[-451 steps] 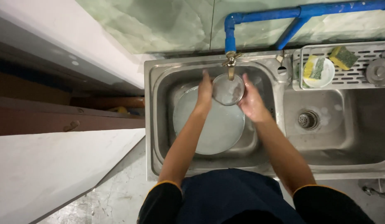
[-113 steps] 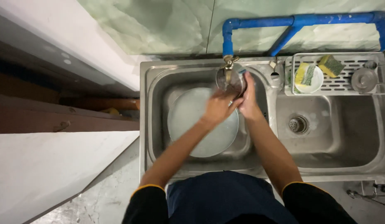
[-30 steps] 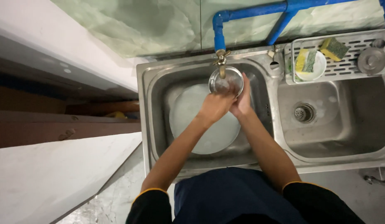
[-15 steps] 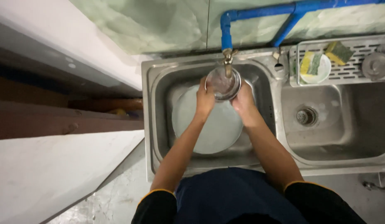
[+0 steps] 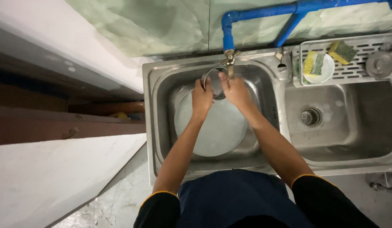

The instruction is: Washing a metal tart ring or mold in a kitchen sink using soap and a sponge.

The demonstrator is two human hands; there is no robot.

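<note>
Here, both hands meet at the 12 o'clock end of the left basin of a steel double sink (image 5: 155,126), right under a brass tap (image 5: 229,59) that hangs from a blue pipe (image 5: 263,10) running along the green wall. The left hand (image 5: 202,98) grips a small round steel bowl (image 5: 213,80) by its rim on the 9 o'clock side, fingers curled and clamped on the metal. The right hand (image 5: 236,90) lies against the bowl's 3 o'clock side, its fingers pressed together and reaching into or over the bowl's mouth; how firmly they hold it cannot be told. The bowl is tilted, held clear above a large round steel plate (image 5: 217,131) that lies flat in the bottom of the same basin, filling most of it.

At 3 o'clock is the second basin, with its round drain (image 5: 311,116) showing. Over its 12 o'clock edge sits a slotted steel rack (image 5: 352,71). On the rack stand a small white dish (image 5: 327,69) carrying a yellow-and-green sponge (image 5: 314,63), a second yellow-green sponge (image 5: 342,51) just beside it at 2 o'clock, and a round steel lid (image 5: 377,64) farther toward 3 o'clock.

At 9 o'clock of the sink, a white bench (image 5: 48,173) slants across the lower corner, with dark brown wood (image 5: 56,126) above it.
</note>
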